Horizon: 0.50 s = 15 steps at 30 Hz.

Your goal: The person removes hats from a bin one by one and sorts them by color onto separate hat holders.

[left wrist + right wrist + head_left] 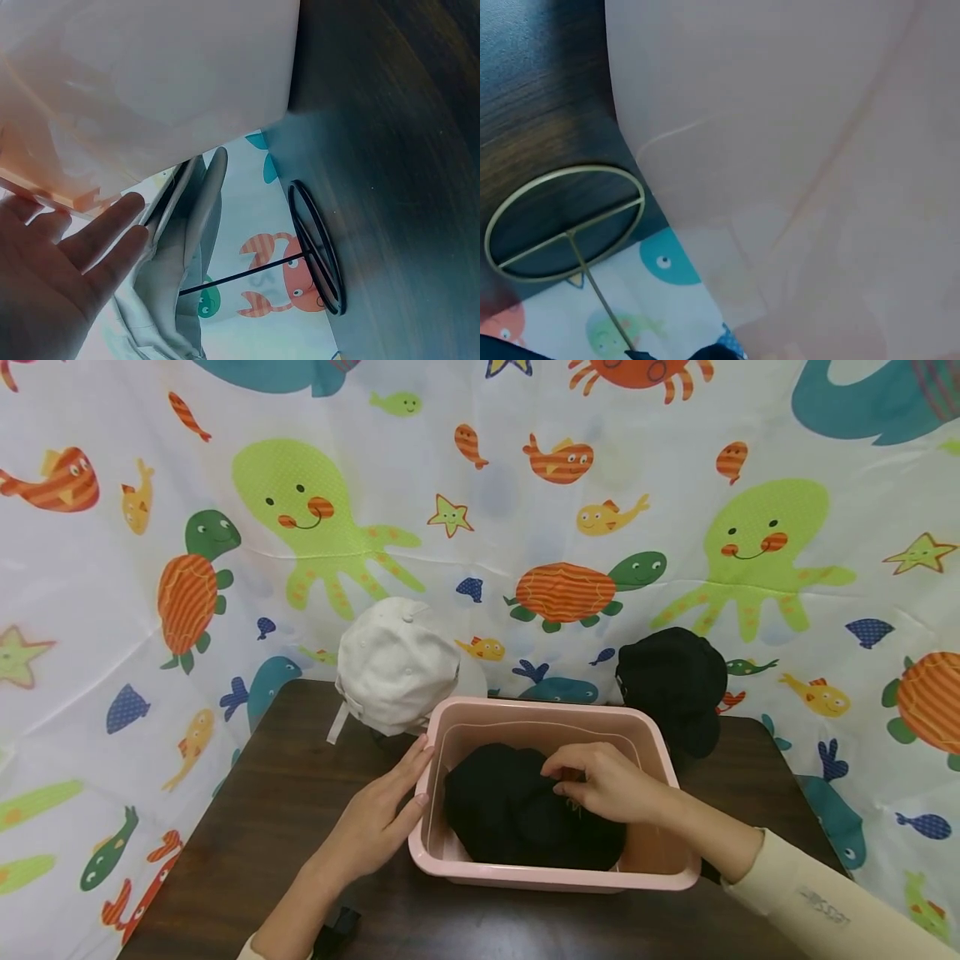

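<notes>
A black cap (502,810) lies inside a pink plastic bin (555,878), with small gold-coloured marks near my right fingers. My right hand (603,781) is over the cap inside the bin. Its fingers bend loosely, and a gap shows between thumb and fingertips; whether they touch the fabric is hard to tell. In the right wrist view the bin's wall (795,150) hides that hand. My left hand (378,818) rests on the bin's left rim with fingers extended. The left wrist view shows this hand (60,277) beside the bin's underside.
Behind the bin's left corner, a white cap (393,664) hangs on a stand with a black ring base (316,247). Another black cap (671,681) is at the back right, near a gold ring-based stand (566,225). A sea-animal cloth (487,510) hangs behind the dark wooden table (300,760).
</notes>
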Motion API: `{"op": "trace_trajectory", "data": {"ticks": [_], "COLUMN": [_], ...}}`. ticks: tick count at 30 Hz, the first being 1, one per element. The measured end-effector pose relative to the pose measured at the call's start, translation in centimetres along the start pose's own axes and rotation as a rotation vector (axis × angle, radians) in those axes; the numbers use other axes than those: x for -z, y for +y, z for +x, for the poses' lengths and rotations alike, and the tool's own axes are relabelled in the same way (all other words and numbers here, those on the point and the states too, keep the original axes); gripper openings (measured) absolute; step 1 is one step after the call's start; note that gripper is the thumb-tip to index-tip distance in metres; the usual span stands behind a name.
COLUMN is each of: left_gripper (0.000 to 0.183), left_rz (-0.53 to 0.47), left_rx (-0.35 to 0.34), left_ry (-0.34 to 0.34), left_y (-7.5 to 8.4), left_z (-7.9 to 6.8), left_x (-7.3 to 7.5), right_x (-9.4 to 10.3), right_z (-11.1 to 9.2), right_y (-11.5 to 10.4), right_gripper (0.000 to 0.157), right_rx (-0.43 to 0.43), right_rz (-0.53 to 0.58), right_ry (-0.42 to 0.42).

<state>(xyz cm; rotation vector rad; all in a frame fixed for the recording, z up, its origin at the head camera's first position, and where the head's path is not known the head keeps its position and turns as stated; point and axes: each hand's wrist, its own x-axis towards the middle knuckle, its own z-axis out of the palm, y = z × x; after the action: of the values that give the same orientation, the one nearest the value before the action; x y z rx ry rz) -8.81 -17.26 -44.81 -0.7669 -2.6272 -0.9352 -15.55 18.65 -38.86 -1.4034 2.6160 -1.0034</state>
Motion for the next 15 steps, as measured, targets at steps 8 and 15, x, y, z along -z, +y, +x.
{"op": "trace_trajectory", "data": {"ticks": [8, 15], "left_gripper": [0.059, 0.059], "left_rz": [-0.002, -0.001], "left_rx": [0.003, 0.004], "left_ry": [-0.001, 0.003], "left_y": [0.1, 0.1], "left_z": [-0.1, 0.0], "left_x": [0.0, 0.0], "right_x": [1.0, 2.2], "right_z": [-0.3, -0.2], "right_y": [-0.4, -1.0], "right_gripper": [0.031, 0.031], "right_rx": [-0.035, -0.051], "right_rz": [0.004, 0.027], "right_ry": [0.031, 0.026]}}
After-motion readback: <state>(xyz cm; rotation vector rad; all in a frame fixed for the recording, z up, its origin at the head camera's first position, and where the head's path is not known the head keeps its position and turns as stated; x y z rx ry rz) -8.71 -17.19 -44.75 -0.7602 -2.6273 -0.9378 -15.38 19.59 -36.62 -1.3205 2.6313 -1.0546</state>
